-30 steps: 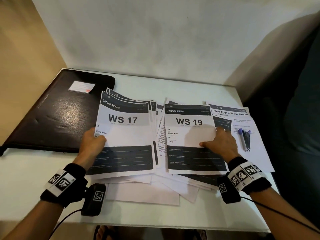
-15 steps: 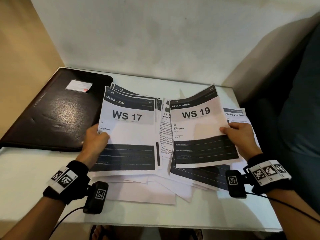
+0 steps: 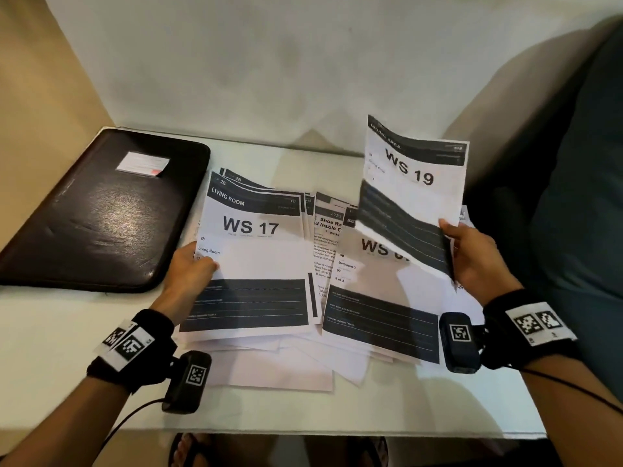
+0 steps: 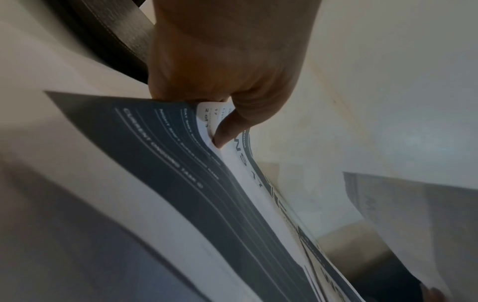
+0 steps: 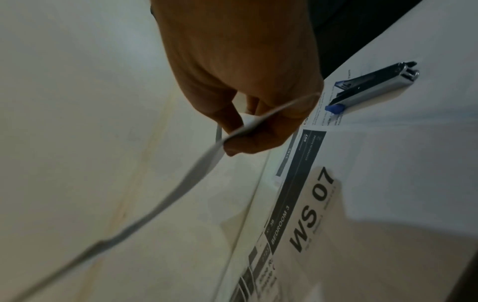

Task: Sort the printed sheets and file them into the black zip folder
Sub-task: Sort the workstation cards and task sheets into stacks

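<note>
At the bottom of the head view, feet in sandals (image 3: 188,449) show below the front edge of the white counter (image 3: 50,332). Just above that edge, a few plain white sheets (image 3: 269,369) stick out from under a loose spread of printed sheets in the middle of the frame. The left hand (image 3: 188,271), lower left of center, grips the left edge of a stack topped by the "WS 17" sheet (image 3: 251,251), headed LIVING ROOM; the left wrist view shows its thumb on top and its fingers (image 4: 175,90) curled underneath, pinching several pages. To the right of that stack lies the "WS 07" sheet (image 3: 374,298), headed BEDROOM 3, with a text page (image 3: 323,251) half tucked between the 2. At center right, the right hand (image 3: 472,261) holds the "WS 19" sheet (image 3: 411,197) off the counter, tilted toward the upper right, its lower edge pinched between thumb and curled fingers (image 5: 258,141). The right wrist view shows a stapler (image 5: 372,87) with a blue tip lying on a printed page at upper right. Farther back, at upper left, the black zip folder (image 3: 101,214) lies flat and closed on the counter, a small white label (image 3: 143,163) on its cover, just beside the WS 17 stack. A pale wall (image 3: 269,62) rises behind.
</note>
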